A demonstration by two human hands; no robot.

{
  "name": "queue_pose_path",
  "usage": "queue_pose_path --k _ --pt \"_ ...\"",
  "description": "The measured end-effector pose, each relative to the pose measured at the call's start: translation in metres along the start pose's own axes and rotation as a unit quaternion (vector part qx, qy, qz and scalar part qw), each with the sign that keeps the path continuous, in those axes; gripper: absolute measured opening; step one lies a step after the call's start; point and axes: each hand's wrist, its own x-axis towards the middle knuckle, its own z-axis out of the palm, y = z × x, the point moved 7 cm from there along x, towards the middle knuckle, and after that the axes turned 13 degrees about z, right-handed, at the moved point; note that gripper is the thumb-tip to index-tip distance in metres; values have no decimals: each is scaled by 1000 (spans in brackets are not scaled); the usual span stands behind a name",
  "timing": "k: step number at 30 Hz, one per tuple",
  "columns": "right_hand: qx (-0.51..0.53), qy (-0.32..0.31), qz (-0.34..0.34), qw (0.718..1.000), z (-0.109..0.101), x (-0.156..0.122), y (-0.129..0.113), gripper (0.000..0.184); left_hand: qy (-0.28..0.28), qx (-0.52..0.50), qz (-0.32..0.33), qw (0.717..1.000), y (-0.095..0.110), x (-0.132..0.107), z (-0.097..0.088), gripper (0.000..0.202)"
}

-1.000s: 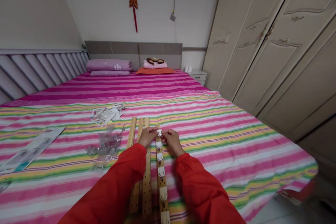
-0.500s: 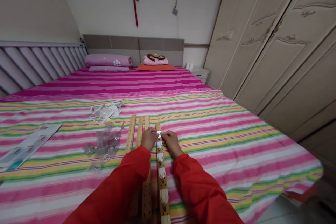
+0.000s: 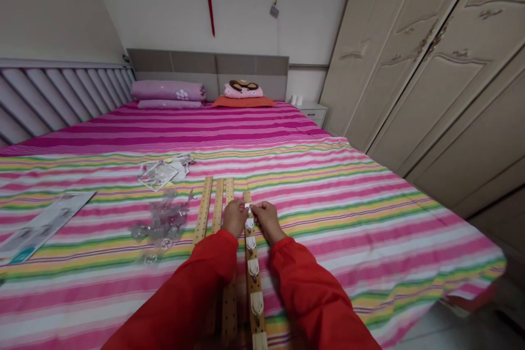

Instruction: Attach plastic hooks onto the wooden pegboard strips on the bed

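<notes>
A long perforated wooden strip (image 3: pixel 253 279) lies on the bed, pointing away from me, with a row of white hooks (image 3: pixel 253 268) along its top. At its far end, my left hand (image 3: pixel 234 217) and my right hand (image 3: pixel 266 219) pinch a small white hook (image 3: pixel 248 208) from either side, fingers closed. The hook sits against the strip's surface; the fingertips partly cover it. Left of my left hand lie several more perforated wooden strips (image 3: pixel 203 208), partly hidden under my red left sleeve.
A heap of clear suction-cup hooks (image 3: pixel 166 219) lies to the left, with crumpled clear packaging (image 3: pixel 164 171) beyond it. Farther left is a flat hook package (image 3: pixel 49 224). Folded bedding (image 3: pixel 168 91) rests by the headboard (image 3: pixel 184 68); a wardrobe (image 3: pixel 418 76) stands right.
Both hands stay at the strip's far end, and the hook between the fingertips is now more covered and pressed closer to the wood. The view has tilted slightly down.
</notes>
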Motion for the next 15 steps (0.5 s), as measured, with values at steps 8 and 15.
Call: queue_pose_path --k 8,15 --pt "4 7 -2 1000 0 3 3 21 -28 97 53 993 9 -4 -1 16" --pt "-13 -7 3 1000 -1 5 6 24 -139 228 135 954 23 -14 8 28"
